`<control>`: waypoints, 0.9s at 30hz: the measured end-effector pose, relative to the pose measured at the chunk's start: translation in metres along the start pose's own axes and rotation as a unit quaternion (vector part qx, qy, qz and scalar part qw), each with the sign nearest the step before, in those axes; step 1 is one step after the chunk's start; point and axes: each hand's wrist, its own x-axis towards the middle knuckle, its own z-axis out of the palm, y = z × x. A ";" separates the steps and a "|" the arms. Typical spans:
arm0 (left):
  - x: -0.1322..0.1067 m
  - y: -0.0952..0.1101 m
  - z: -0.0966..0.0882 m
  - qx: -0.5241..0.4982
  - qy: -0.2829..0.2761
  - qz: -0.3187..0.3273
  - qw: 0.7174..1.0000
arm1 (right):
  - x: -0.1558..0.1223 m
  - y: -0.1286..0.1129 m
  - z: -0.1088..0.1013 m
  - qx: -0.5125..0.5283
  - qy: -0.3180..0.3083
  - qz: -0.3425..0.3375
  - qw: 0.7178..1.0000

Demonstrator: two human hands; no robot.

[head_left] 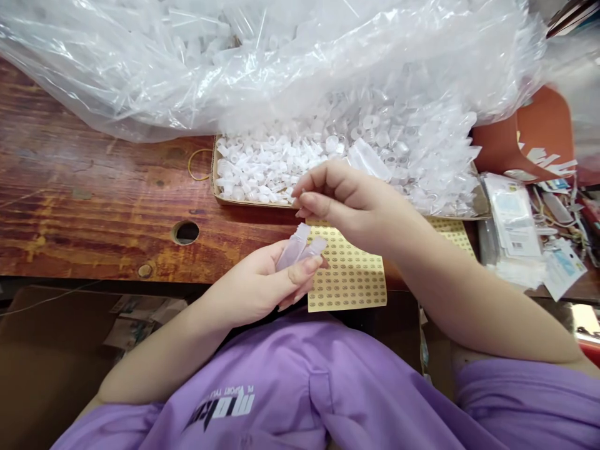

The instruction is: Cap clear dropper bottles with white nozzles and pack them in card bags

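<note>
My left hand (276, 278) is closed around two small translucent plastic bottles (295, 245), their threaded necks pointing up and away from me. Above and to the right of them, my right hand (340, 197) has thumb and forefinger pinched together; anything between the fingertips is too small or hidden to make out. Just behind that hand lies a shallow cardboard box (253, 201). Small white plastic nozzle tips (262, 164) fill its left part. Clear caps (398, 150) and pointed clear pieces lie heaped in the right part.
A large clear plastic bag (154, 81) of translucent parts spreads along the back. Yellow sheets of small labels (347, 281) lie under my right arm. At right are a brown container (546, 134) and packaged cards (510, 215). The wooden table (94, 206) has a round hole.
</note>
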 end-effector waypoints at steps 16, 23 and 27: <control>0.002 0.005 -0.005 0.114 -0.075 -0.060 0.989 | -0.028 0.008 -0.007 0.244 -0.055 0.075 0.965; 0.004 0.005 -0.003 0.106 -0.068 -0.047 0.991 | -0.025 0.014 -0.009 0.237 -0.087 0.066 0.965; 0.007 0.006 -0.004 0.036 -0.050 -0.034 0.998 | -0.001 0.009 -0.026 0.055 -0.125 0.060 0.989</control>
